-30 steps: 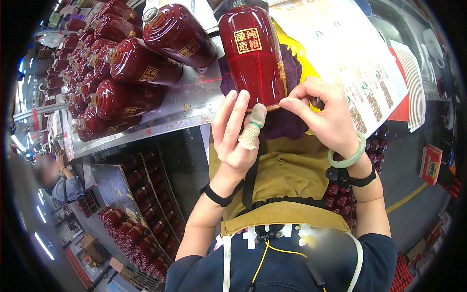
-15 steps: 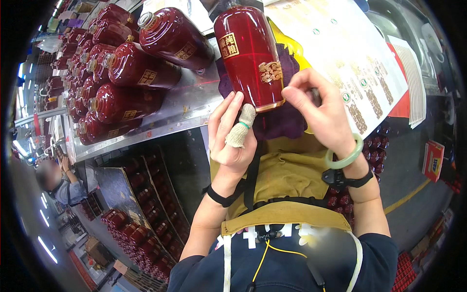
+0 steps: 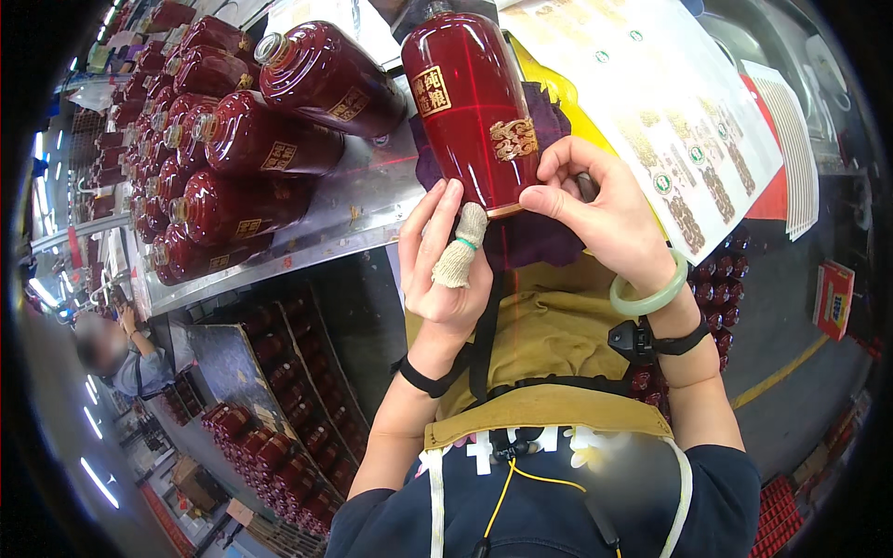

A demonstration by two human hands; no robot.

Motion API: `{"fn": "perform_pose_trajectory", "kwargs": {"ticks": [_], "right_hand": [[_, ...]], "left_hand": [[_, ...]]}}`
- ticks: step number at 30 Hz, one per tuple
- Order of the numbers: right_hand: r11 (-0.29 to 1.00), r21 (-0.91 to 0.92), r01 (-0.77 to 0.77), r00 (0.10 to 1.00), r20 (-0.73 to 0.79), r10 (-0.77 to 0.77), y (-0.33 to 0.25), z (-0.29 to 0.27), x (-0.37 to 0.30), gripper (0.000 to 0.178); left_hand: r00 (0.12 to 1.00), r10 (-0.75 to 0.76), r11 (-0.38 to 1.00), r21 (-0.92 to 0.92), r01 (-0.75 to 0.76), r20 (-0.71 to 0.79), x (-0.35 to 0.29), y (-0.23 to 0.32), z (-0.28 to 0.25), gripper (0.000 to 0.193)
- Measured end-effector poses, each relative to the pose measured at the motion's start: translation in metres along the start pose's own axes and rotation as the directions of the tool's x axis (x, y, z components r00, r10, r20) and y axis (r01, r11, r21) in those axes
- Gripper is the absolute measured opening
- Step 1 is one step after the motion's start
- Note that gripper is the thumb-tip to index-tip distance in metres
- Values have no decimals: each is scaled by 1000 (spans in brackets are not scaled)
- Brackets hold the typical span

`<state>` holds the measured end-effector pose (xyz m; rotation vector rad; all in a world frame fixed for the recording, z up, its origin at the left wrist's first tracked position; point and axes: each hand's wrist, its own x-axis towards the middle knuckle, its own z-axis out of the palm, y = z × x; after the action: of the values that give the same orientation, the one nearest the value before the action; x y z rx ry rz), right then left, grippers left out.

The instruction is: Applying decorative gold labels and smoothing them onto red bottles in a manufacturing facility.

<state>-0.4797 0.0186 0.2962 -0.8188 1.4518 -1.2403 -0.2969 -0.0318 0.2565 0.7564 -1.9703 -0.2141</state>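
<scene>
A dark red glass bottle (image 3: 465, 88) lies tilted on a purple cloth (image 3: 521, 237), its base toward me. It carries a gold square label and a gold ornamental decal (image 3: 513, 139) low on its right side. My left hand (image 3: 446, 260) steadies the base from the lower left, its fingers along the glass; one finger wears a knitted finger sleeve (image 3: 460, 246) with a green band. At the base's right corner is my right hand (image 3: 595, 200), thumb and forefinger against the glass, the other fingers curled. A sheet of gold decals (image 3: 679, 139) lies to the right.
Several similar red bottles (image 3: 265, 139) lie on the metal table (image 3: 367, 191) to the left. A yellow thing (image 3: 558, 84) shows under the decal sheet. Racks of bottles (image 3: 307, 381) stand below, and a person (image 3: 130, 349) is at far left.
My right hand has shifted slightly left and down, its thumb now at the base's corner. The left hand stays at the base. The view has moved a little.
</scene>
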Motion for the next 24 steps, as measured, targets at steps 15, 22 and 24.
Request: {"fn": "perform_pose_trajectory", "kwargs": {"ticks": [15,22,24], "right_hand": [[999,19,49,999,-26,-48,5,0,1,20],[998,36,56,998,-30,-55,6,-1,3,20],[995,48,87,996,-35,-86,5,-1,2,19]], "left_hand": [[1000,4,1000,26,-4,6,-1,1,1,35],[1000,19,999,26,-19,19,0,1,-1,35],[1000,2,1000,19,-2,22,-1,1,-1,37]]}}
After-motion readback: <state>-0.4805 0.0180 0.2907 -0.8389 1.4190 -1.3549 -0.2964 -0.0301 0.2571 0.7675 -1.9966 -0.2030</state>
